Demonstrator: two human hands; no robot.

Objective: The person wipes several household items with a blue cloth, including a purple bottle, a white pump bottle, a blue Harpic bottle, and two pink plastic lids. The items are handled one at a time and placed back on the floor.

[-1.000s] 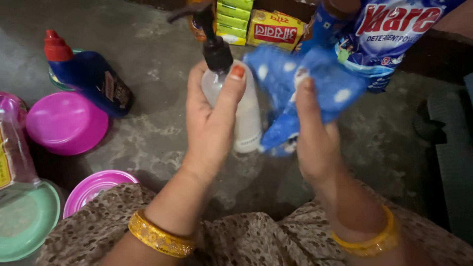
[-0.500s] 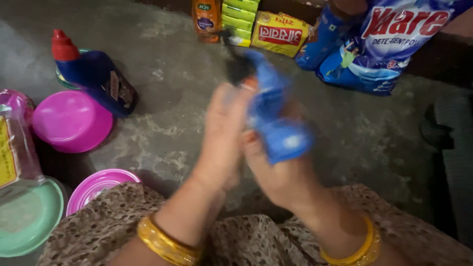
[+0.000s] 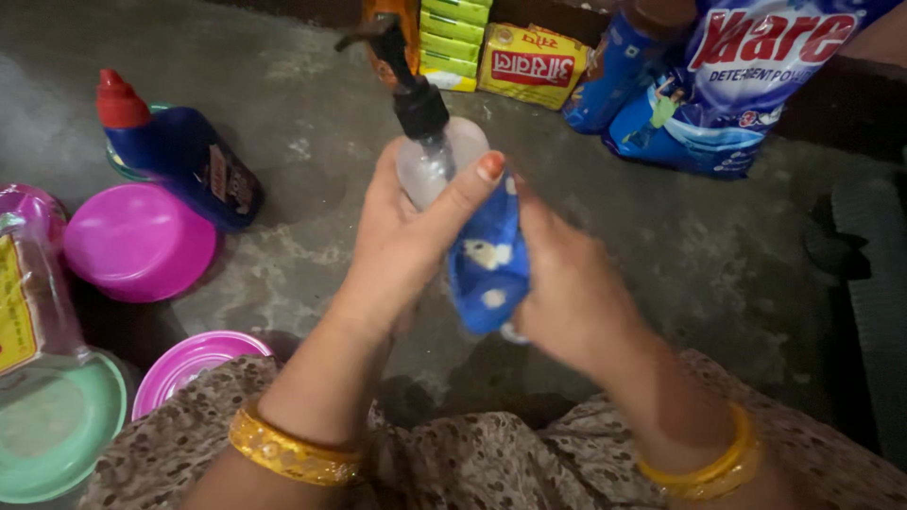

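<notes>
Left hand (image 3: 402, 250) is wrapped around the clear pump bottle (image 3: 436, 156), thumb across the front, fingers closed behind. Bottle is held off the floor, tilted a little, black pump head (image 3: 402, 71) pointing up and to the left. Right hand (image 3: 567, 283) is closed on a blue cloth with white dots (image 3: 489, 264) and presses it against the bottle's lower right side, so cloth and bottle touch. The cloth covers most of the bottle's lower body; only the upper clear part and pump show. Gold bangles on both wrists, patterned brown fabric across the lap below.

Floor (image 3: 312, 255) is bare grey concrete, mottled. To the left of the hands: dark blue bottle with red cap (image 3: 175, 151) lying tilted, a pink bowl (image 3: 137, 241) upside down just beside it, a second pink bowl (image 3: 189, 364) near the lap edge, a green plate (image 3: 66, 430) at the lower left corner with a clear packet (image 3: 28, 293) partly over it.

Along the far side: orange bottle (image 3: 383, 28) mostly hidden behind the pump, a stack of green bars (image 3: 453, 38), a yellow box (image 3: 534, 66), then a blue-and-white detergent bag (image 3: 746, 76) leaning at the top right. All well apart from the hands.
</notes>
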